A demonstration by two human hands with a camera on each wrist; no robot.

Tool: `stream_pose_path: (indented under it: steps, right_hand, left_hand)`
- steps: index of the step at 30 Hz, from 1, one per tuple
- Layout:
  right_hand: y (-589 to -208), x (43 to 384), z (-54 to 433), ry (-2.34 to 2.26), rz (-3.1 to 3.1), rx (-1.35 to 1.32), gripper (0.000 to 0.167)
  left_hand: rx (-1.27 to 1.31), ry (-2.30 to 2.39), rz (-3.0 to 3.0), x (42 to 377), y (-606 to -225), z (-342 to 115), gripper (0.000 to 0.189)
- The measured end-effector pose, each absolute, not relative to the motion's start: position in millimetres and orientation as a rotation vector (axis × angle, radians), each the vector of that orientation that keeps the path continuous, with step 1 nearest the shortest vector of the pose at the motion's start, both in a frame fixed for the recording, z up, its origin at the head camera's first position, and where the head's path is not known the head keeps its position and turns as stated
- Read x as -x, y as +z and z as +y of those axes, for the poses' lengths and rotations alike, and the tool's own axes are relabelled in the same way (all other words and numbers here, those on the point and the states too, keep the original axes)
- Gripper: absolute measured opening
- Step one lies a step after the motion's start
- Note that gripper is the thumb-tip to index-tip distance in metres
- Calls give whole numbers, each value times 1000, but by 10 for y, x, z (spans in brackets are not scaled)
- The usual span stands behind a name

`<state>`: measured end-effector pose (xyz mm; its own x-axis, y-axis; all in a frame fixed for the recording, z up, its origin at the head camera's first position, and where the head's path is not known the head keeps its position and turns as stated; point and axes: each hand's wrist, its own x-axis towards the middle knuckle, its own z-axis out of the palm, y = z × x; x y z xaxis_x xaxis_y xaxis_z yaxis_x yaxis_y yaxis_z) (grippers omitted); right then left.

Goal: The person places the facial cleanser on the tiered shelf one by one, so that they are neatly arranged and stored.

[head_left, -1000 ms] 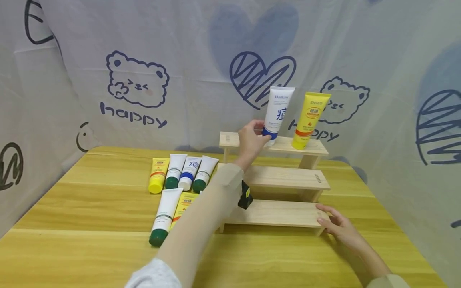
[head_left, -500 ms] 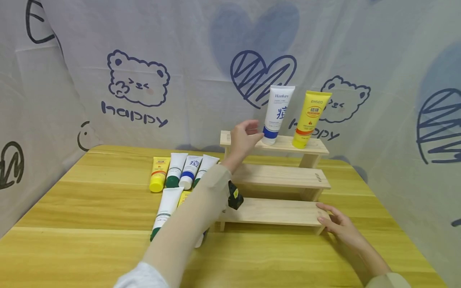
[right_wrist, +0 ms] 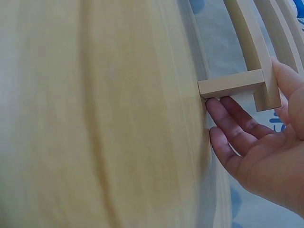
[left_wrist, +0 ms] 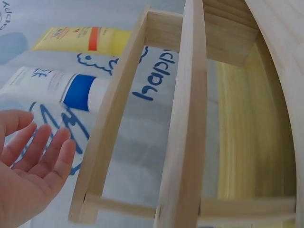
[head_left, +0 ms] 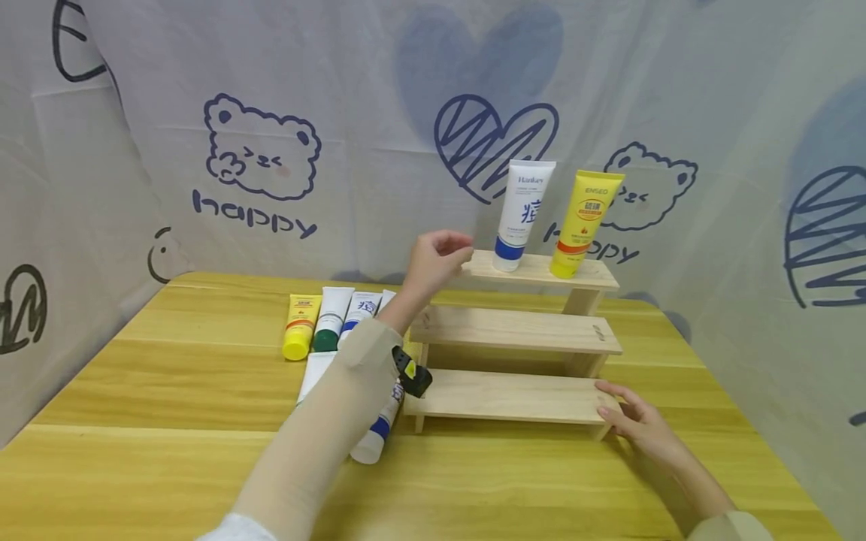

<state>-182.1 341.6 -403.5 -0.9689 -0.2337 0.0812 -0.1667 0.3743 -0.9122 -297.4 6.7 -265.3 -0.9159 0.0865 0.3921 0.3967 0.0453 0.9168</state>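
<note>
My left fingers are relaxed, loosely bent and spread, with nothing between them; they hover by the left end of the top step of the three-step stand of pale bare wood, just beside a white squeeze tube with a blue band and white cap but not touching it. That tube stands on its cap around the middle of the stand's top step, and a yellow squeeze tube with an orange-red stripe stands on its own cap nearer the stand's right end. My right fingers grip the right end of the stand's lowest step, close to its leg. Left of the stand, more tubes lie on the yellow wood-grain tabletop: a yellow tube with a yellow cap farthest from it, then a white tube with a dark green cap, then a blue-banded white one, partly behind my beige sleeve. Another blue-banded white tube with a frosted cap lies by the stand's front left leg.
</note>
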Motion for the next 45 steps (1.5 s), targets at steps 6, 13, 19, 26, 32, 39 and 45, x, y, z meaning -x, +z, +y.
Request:
stream_pose_path:
  steps: [6,13,19,26,32,39,45]
  right_hand:
    - [-4039,1814,3441,-1695,2545,359,38]
    - [-4053,1816,3442,-1703,2534,371,38]
    - [-4039,1820,3429,-1703,2530,374,39]
    - [-4028,1818,3418,-1714,2523,388,39]
    - [-4018,1808,3416,-1722,2510,366,39]
    - [-4021,1818,3412,-1716,2513,345,39]
    - [-4029,1819,3407,-1709,2510,335,38]
  left_hand:
    - [534,-1977,-2191,2879,-2664,-124,20]
    - [605,-1994,-2260,2748,-2657,-337,23]
    - [561,-1903,-2318,2626,-2665,-538,25]
    - [533,-1823,-2375,2509,-2734,-814,24]
    - [487,-1787,-2410,2463,-2846,-1020,23]
    - [417,-1725,-2480,2391,-2978,-1205,25]
    - [339,-1686,-2542,2335,-3085,-1358,27]
